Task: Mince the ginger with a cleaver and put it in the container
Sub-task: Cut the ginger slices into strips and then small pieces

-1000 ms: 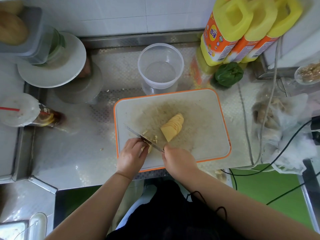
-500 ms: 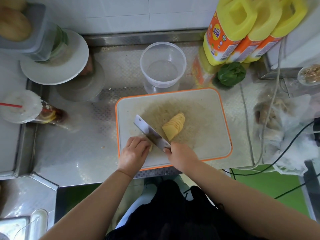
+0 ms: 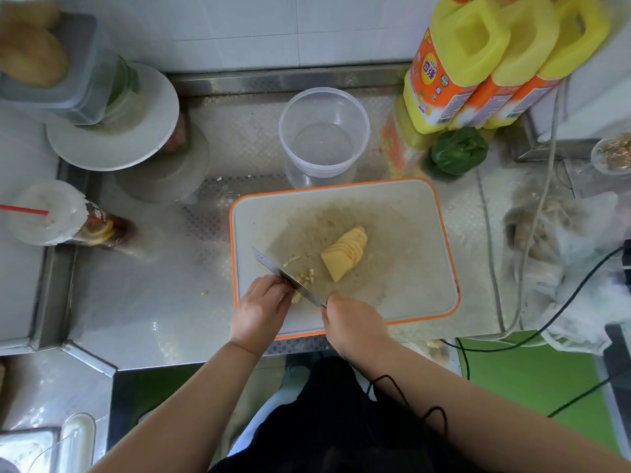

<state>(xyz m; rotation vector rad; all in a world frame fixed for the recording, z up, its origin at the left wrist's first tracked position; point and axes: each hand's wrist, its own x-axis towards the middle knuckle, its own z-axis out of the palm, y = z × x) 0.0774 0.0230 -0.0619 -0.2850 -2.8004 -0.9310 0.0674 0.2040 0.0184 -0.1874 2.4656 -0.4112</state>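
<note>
A fanned stack of ginger slices (image 3: pixel 345 251) lies mid-board on the white cutting board with an orange rim (image 3: pixel 409 216). Small chopped ginger bits (image 3: pixel 305 275) sit beside the cleaver (image 3: pixel 273 266), whose blade stands edge-down on the board. My right hand (image 3: pixel 353 325) grips the cleaver's handle, which is hidden under it. My left hand (image 3: pixel 261 308) has curled fingers against the blade's left side, pinning ginger pieces (image 3: pixel 297 297) at the board's near-left part. A clear round container (image 3: pixel 324 139) stands just beyond the board.
Yellow oil bottles (image 3: pixel 478 63) and a green pepper (image 3: pixel 459 150) stand at back right. Plastic bags (image 3: pixel 563 247) and cables (image 3: pixel 532 336) lie right. A drink cup with a straw (image 3: pixel 68 216) and stacked plates (image 3: pixel 116 131) stand left on the steel counter (image 3: pixel 153 285).
The cleaver, tilted up with its flat showing half a second ago, has come back down edge-first beside my left fingers. More chopped bits show beside the blade.
</note>
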